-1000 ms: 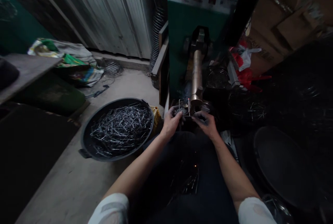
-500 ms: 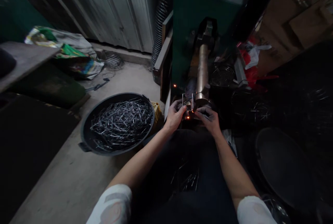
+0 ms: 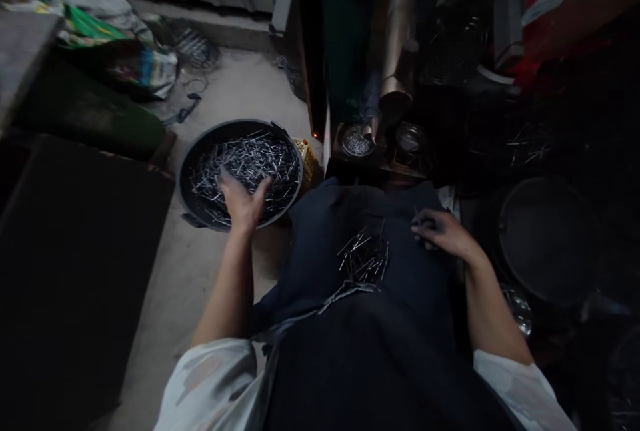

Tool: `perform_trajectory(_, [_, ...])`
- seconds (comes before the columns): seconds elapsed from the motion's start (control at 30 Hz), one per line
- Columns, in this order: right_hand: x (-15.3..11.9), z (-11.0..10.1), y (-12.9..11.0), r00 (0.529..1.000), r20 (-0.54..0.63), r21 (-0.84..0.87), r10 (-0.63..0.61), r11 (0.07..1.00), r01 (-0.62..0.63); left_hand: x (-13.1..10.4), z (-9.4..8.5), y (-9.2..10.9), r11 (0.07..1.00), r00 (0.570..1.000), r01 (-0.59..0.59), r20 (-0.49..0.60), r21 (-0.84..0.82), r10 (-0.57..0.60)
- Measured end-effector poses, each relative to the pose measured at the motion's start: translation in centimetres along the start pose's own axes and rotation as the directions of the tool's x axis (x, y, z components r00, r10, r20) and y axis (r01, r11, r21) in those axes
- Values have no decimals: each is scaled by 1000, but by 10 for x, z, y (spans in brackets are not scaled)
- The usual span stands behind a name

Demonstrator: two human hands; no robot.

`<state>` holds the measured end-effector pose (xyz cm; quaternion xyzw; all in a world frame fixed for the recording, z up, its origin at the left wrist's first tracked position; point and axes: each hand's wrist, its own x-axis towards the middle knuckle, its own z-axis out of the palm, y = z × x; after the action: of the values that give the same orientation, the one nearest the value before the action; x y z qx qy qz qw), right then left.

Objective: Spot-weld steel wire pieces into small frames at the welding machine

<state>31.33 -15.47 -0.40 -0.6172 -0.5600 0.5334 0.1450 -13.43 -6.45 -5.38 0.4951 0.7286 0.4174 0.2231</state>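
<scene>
My left hand (image 3: 243,201) reaches over a dark round tub (image 3: 184,174), thumb and fingers spread, with nothing held in it. Inside the tub lies a heap of thin metal rods (image 3: 255,157). My right hand (image 3: 443,232) is above the right side of my lap, its darkened fingers curled together. Something thin seems to stick up at its fingertips, too blurred to name. Between the hands, a smaller bunch of metal rods (image 3: 364,256) rests on my dark apron (image 3: 320,237).
Ahead stands a machine with a thick metal cylinder (image 3: 399,71) and a small round dish (image 3: 358,143) of metal bits beneath it. A yellow crate (image 3: 306,156) is beside the tub. A dark board (image 3: 75,271) stands at left, a dark round lid-like object (image 3: 547,241) at right.
Both hands have left the machine, where they held a bent metal rod amid sparks. My left hand moved left over the tub, my right hand back towards my lap. The view has tilted down.
</scene>
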Motion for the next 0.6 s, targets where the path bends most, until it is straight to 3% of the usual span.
perform_trajectory(0.07, [5, 11, 1, 997, -61, -54, -41, 998, 38, -29, 3, 12, 964, 980, -194, 89, 181, 180])
perform_trajectory(0.1, [8, 17, 1, 995, -77, -76, -58, 996, 52, -48, 9, 22, 934, 944, -295, 214, 204, 251])
perform_trajectory(0.17, [12, 28, 4, 990, -94, -164, -103, 983, 86, -92, 24, 45, 845, 777, -503, 523, 183, 349])
perform_trajectory(0.23, [12, 38, 10, 981, -109, -313, -163, 942, 121, -133, 41, 62, 735, 564, -656, 759, 173, 325])
perform_trajectory(0.27, [11, 42, 13, 974, -122, -387, -190, 913, 130, -150, 48, 67, 692, 502, -696, 818, 191, 280])
perform_trajectory(0.3, [9, 45, 16, 968, -138, -442, -212, 888, 131, -164, 54, 70, 655, 470, -723, 851, 219, 234])
perform_trajectory(0.43, [0, 50, 21, 954, -200, -408, -223, 904, 126, -185, 64, 72, 594, 481, -740, 865, 316, 140])
perform_trajectory(0.6, [-6, 48, 20, 936, -280, -138, -212, 974, 179, -167, 52, 79, 633, 501, -716, 848, 295, 172])
